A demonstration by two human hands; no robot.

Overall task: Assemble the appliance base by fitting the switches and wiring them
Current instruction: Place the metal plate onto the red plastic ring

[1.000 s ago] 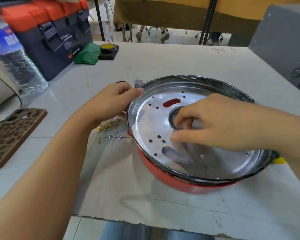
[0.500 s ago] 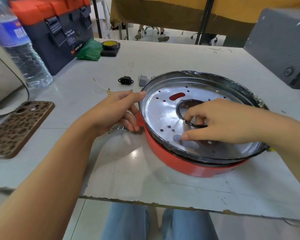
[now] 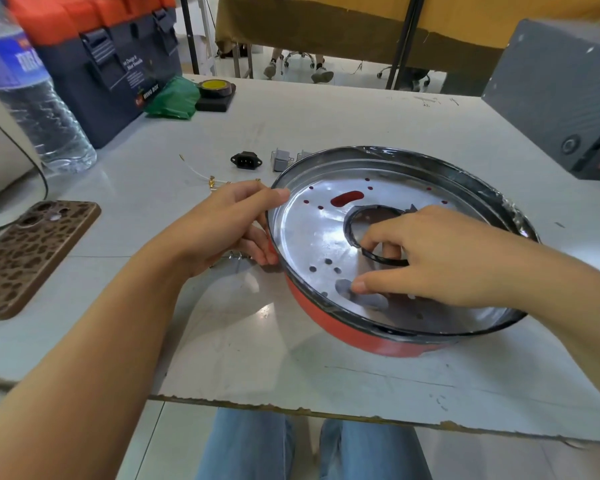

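The round appliance base [image 3: 343, 327] is red outside, with a shiny perforated metal plate inside and a large central hole. It lies tilted on the white table [image 3: 257, 358]. My left hand [image 3: 232, 226] grips its left rim, thumb on top and fingers underneath. My right hand [image 3: 426, 254] reaches into the base, fingers hooked through the central hole and thumb pressing the plate. Behind the base lie a black power socket [image 3: 246, 160], two grey switches [image 3: 282, 159] and white wires with brass terminals [image 3: 205, 178]. Small screws [image 3: 234, 257] peek out under my left hand.
A phone in a spotted case [image 3: 28, 254] lies at the left, with a water bottle [image 3: 32, 95] and a dark toolbox with an orange lid [image 3: 111, 57] behind it. A yellow tape roll [image 3: 212, 89] and green cloth [image 3: 172, 98] sit far back. A grey box [image 3: 561, 88] stands at right.
The base has shifted right and its left side is lifted, uncovering the socket and switches. My left hand moved from the upper left rim down to the left edge.
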